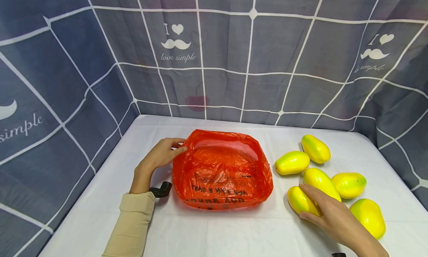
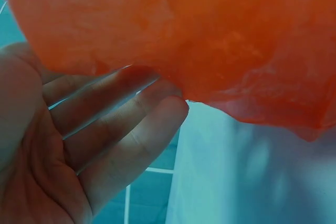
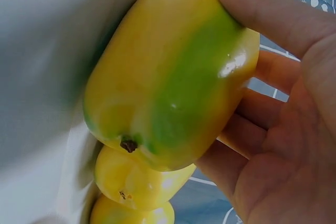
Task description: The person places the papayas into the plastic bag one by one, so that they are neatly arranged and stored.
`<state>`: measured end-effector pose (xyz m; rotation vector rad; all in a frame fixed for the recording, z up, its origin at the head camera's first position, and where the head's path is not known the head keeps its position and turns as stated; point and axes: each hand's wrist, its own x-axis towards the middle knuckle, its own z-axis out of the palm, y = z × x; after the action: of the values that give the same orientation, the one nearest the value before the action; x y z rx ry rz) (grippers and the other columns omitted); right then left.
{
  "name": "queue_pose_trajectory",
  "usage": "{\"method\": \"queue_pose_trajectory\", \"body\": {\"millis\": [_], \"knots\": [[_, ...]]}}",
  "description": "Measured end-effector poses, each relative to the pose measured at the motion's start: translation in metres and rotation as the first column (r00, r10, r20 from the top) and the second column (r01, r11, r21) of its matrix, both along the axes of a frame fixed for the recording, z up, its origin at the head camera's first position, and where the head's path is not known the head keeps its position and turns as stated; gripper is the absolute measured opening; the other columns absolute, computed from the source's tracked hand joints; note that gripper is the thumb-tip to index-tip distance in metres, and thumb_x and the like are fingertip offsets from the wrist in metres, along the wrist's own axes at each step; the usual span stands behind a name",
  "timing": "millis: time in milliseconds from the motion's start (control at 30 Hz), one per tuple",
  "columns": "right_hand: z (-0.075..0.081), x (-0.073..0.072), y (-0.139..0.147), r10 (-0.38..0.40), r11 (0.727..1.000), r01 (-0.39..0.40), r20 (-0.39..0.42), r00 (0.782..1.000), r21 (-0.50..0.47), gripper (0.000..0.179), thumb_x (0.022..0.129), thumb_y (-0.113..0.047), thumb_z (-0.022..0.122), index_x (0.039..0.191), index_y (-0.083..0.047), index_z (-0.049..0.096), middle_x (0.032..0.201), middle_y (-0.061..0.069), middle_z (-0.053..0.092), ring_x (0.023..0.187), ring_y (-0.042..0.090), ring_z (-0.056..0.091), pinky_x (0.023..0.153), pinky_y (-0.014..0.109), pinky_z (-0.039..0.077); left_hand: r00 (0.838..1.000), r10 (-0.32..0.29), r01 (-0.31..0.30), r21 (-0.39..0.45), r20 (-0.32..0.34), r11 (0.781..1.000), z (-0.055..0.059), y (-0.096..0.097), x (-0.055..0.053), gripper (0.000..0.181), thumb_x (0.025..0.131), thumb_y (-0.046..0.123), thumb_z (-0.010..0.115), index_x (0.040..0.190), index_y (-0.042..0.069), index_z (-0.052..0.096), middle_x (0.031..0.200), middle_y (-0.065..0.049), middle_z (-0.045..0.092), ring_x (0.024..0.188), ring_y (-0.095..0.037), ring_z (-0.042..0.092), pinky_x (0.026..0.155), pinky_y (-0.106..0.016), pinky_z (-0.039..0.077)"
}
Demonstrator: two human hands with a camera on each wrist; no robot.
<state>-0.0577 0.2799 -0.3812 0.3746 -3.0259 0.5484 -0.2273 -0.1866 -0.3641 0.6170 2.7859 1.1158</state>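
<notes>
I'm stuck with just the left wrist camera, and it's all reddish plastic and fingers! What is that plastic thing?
Observer: The head view shows a red bag with its mouth wide open.

Child: Ooh! What's the other hand doing?

Observer: The right hand is holding a yellow-green fruit.

Child: Is that the only one?

Observer: No, five more fruits lie on the white cloth.
</notes>
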Motion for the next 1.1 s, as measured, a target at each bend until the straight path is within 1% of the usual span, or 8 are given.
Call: {"method": "queue_pose_trajectory", "body": {"millis": [300,500,733,933,1033,1100], "knots": [[0.0003,-0.0003,0.0005,-0.012,1.000,0.012,0.052,0.999,0.007,0.078,0.076,-0.036,0.084,0.142,-0.009,0.053,0.139,0.017,0.055,0.124,0.039,0.051,0.095,0.062,0.042,1.000,0.003,-0.003,0.018,-0.009,1.000,0.0000,-0.0007,0.0000,0.038,0.097,0.017,0.061,0.131,-0.001,0.061,0.122,-0.020,0.065,0.108,-0.037,0.064,0.094,-0.051,0.050],[0.0001,0.0000,0.0007,-0.018,1.000,0.017,0.059,0.998,0.012,0.078,0.076,-0.036,0.084,0.142,-0.010,0.052,0.139,0.017,0.054,0.124,0.039,0.051,0.095,0.063,0.042,1.000,0.011,-0.011,0.022,0.011,1.000,-0.0003,-0.0013,-0.0004,0.039,0.097,0.017,0.061,0.131,-0.002,0.060,0.122,-0.021,0.064,0.110,-0.038,0.063,0.095,-0.052,0.049],[-0.0002,0.0017,0.0021,-0.003,1.000,0.003,0.025,1.000,0.012,0.077,0.075,-0.034,0.085,0.141,-0.009,0.054,0.138,0.017,0.055,0.122,0.039,0.053,0.094,0.062,0.043,1.000,0.005,-0.006,0.020,0.003,1.000,0.0011,0.0003,-0.0009,0.039,0.097,0.016,0.062,0.131,-0.002,0.060,0.119,-0.021,0.065,0.105,-0.037,0.064,0.092,-0.050,0.051],[0.0010,-0.0001,0.0025,0.014,1.000,-0.014,0.001,1.000,0.012,0.077,0.073,-0.033,0.087,0.139,-0.008,0.056,0.134,0.014,0.059,0.118,0.036,0.056,0.094,0.060,0.044,1.000,0.006,-0.006,0.016,-0.001,1.000,0.0015,0.0003,-0.0006,0.038,0.096,0.014,0.062,0.131,-0.002,0.061,0.116,-0.020,0.066,0.100,-0.035,0.065,0.089,-0.048,0.053],[0.0034,-0.0021,0.0014,0.034,0.999,-0.034,-0.030,0.999,0.009,0.076,0.072,-0.032,0.088,0.137,-0.009,0.057,0.131,0.011,0.062,0.115,0.032,0.059,0.094,0.057,0.046,1.000,0.009,-0.009,0.010,-0.007,1.000,0.0011,0.0007,-0.0011,0.038,0.096,0.014,0.063,0.130,-0.002,0.061,0.115,-0.020,0.067,0.099,-0.034,0.066,0.088,-0.048,0.053],[0.0066,-0.0037,0.0004,0.044,0.999,-0.044,-0.045,0.998,0.006,0.076,0.073,-0.034,0.087,0.137,-0.009,0.057,0.129,0.008,0.063,0.111,0.029,0.060,0.092,0.055,0.047,1.000,0.010,-0.010,0.008,-0.013,1.000,0.0009,0.0009,-0.0013,0.038,0.095,0.013,0.064,0.130,-0.002,0.061,0.113,-0.020,0.067,0.098,-0.034,0.066,0.087,-0.048,0.054]]}}
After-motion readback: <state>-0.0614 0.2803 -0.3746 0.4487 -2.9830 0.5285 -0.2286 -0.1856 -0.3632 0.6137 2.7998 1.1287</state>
